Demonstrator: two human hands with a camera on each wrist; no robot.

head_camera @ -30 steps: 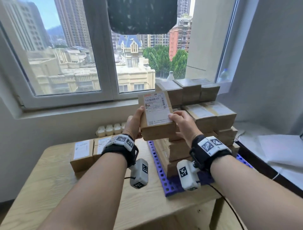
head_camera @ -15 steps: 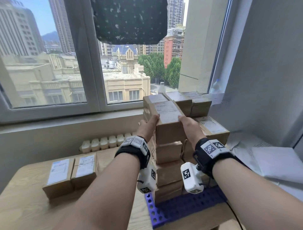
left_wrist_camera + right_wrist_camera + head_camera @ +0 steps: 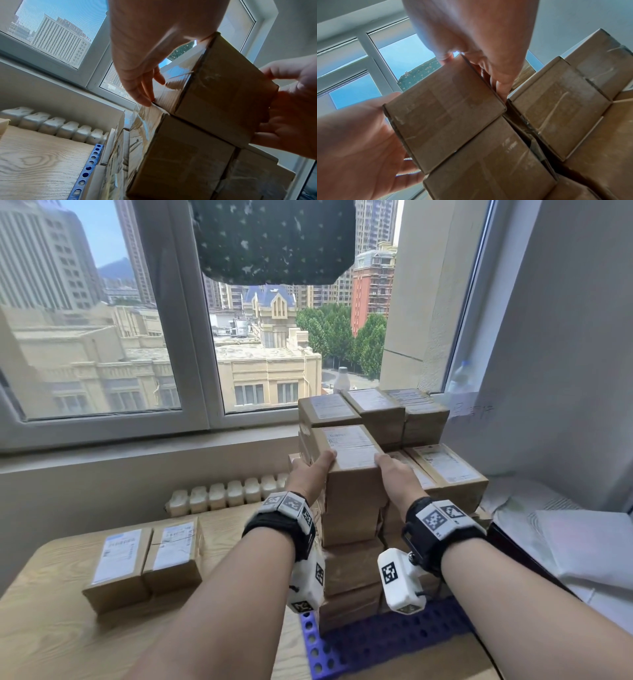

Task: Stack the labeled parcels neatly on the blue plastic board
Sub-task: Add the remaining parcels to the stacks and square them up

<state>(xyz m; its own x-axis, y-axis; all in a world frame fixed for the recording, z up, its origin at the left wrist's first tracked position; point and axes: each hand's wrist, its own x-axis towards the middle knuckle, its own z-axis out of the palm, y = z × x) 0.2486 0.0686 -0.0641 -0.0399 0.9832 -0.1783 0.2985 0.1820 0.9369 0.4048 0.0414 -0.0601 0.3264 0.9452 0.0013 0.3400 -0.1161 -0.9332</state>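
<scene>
At the centre of the head view, a brown cardboard parcel (image 3: 349,463) sits on top of the nearest column of the stack (image 3: 352,559), held from both sides. The left hand (image 3: 308,474) lies against its left face, with the thumb on the top edge and the fingers (image 3: 139,86) lying straight down the side, their tips near the seam with the box beneath. The right hand (image 3: 394,477) presses the right face; its fingers (image 3: 501,86) are straight and close together, slipped into the narrow gap between this parcel and the neighbouring box. Neither hand curls around the parcel.

The parcel is a rectangular carton with a white printed label on top, and glossy clear tape on its sides catches the light. The stack stands on a blue plastic board (image 3: 394,642) pierced with round holes, which lies on the pale wood-grain counter (image 3: 51,638). At lower left of the frame, two more labeled parcels (image 3: 147,559) rest side by side, touching, well apart from the board.
</scene>
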